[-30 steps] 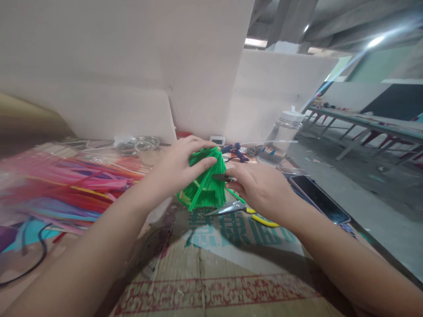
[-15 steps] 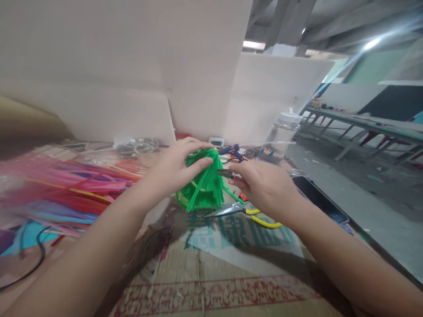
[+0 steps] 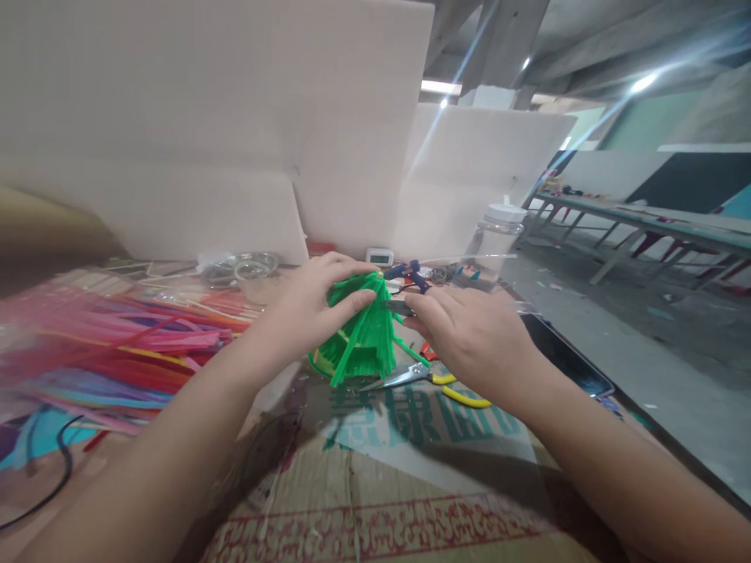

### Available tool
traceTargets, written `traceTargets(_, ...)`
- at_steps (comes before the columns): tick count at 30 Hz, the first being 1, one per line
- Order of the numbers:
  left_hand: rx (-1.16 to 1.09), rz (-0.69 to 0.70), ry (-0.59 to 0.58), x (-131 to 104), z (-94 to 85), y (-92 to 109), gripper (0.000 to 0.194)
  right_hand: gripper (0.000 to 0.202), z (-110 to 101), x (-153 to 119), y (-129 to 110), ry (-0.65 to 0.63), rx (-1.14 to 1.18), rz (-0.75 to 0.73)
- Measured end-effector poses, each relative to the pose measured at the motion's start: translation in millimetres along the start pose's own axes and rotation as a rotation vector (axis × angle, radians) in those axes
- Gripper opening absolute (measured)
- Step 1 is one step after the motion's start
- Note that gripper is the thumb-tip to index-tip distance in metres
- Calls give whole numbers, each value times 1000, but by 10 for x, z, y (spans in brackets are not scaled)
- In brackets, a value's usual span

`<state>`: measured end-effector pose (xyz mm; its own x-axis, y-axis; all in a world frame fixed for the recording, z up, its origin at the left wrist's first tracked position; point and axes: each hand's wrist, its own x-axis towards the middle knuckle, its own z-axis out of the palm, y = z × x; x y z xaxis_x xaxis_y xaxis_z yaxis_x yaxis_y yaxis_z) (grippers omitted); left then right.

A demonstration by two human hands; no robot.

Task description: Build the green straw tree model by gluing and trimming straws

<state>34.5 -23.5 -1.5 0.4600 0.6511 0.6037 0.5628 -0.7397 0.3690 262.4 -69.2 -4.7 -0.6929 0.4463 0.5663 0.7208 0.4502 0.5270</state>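
A cone of green pipe cleaners (image 3: 367, 344) stands on the table, its strands running down from the tip to a hoop at the base. My left hand (image 3: 320, 301) is closed over its upper left side, thumb in front and fingers across the top. At the cone's right side, my right hand (image 3: 454, 324) pinches a slim grey metal tool (image 3: 397, 308). The tool's tip touches or nearly touches the strands; most of it is hidden in my fingers. Just below lie scissors (image 3: 404, 377) with yellow handles, beside a loose green pipe cleaner (image 3: 414, 353).
Piles of coloured pipe cleaners (image 3: 146, 336) cover the left side. A blue glue gun (image 3: 414, 274), a small digital timer (image 3: 379, 257) and a clear bottle (image 3: 496, 238) stand behind. A dark phone or tablet (image 3: 566, 356) lies by the right edge. White boards (image 3: 352, 156) rise at the back.
The view has shifted slightly, so the whole scene sits a little further left and lower. Both hands keep their places on the cone and the tool.
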Motion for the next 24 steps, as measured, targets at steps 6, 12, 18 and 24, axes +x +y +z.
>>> traceTargets(6,-38,-11,-12,0,-8,5,30,26,75,-11,6,-13,128,45)
traceTargets(12,-60,22,-6,4,20,-14,29,29,106,-10,0,14,155,79)
traceTargets(18,-63,36,-9,-8,17,-14,30,30,108,-10,3,17,163,87)
traceTargets(24,-61,50,-15,-5,25,-21,29,26,126,-12,9,46,132,73)
